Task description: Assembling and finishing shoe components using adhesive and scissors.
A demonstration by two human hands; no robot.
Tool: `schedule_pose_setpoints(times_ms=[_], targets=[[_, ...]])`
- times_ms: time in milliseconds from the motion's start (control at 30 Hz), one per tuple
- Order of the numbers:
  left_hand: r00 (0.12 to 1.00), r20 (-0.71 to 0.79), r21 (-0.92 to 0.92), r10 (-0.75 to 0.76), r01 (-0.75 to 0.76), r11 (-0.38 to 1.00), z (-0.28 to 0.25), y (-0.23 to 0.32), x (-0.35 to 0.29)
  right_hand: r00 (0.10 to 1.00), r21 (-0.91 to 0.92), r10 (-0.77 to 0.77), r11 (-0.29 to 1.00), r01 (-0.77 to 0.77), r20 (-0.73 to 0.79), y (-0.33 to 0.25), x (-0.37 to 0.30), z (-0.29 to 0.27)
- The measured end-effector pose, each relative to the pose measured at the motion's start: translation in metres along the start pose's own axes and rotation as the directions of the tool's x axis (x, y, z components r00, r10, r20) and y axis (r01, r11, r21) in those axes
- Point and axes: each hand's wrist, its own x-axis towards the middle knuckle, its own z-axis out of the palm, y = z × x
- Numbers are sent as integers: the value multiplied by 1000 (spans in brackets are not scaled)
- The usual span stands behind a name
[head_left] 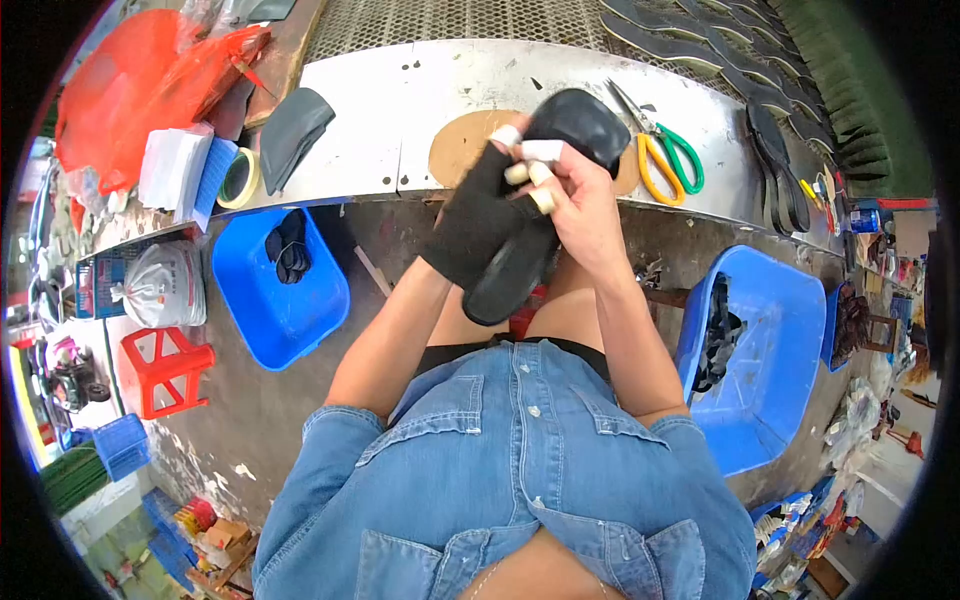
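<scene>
A black shoe with a smooth rounded toe slants across the bench edge, its heel end pointing down toward my lap. My left hand, in a black fingerless glove, wraps round its middle from the left. Against the same shoe, my right hand presses with bent fingers at the opening. Pale finger covers sit on fingertips of both hands, and the exact contact under them is hidden. Behind the shoe lies a round tan pad. Scissors with one yellow and one green handle rest to the right of the toe.
Black soles lie at the bench's right; more line the mesh conveyor. Blue tubs stand below, left and right. Dark sheet material, a tape roll and a red bag sit left. A red stool stands lower left.
</scene>
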Motion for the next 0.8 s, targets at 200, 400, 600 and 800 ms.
schedule_pose_setpoints(times_ms=[200, 400, 600, 800], targets=[[946, -45, -81, -320, 315, 946, -23, -11, 1, 998, 389, -48, 921, 33, 29, -30, 30, -10], [895, -115, -82, -432, 424, 902, -18, 26, -1, 906, -660, -421, 669, 343, 43, -48, 7, -98], [885, 0, -31, -465, 465, 885, -11, 33, -3, 755, -682, -466, 358, 638, 461, -65, 23, -81], [907, 11, 73, -421, 420, 905, -2, 41, -3, 711, -633, -515, 358, 686, 479, -67, 33, -66]])
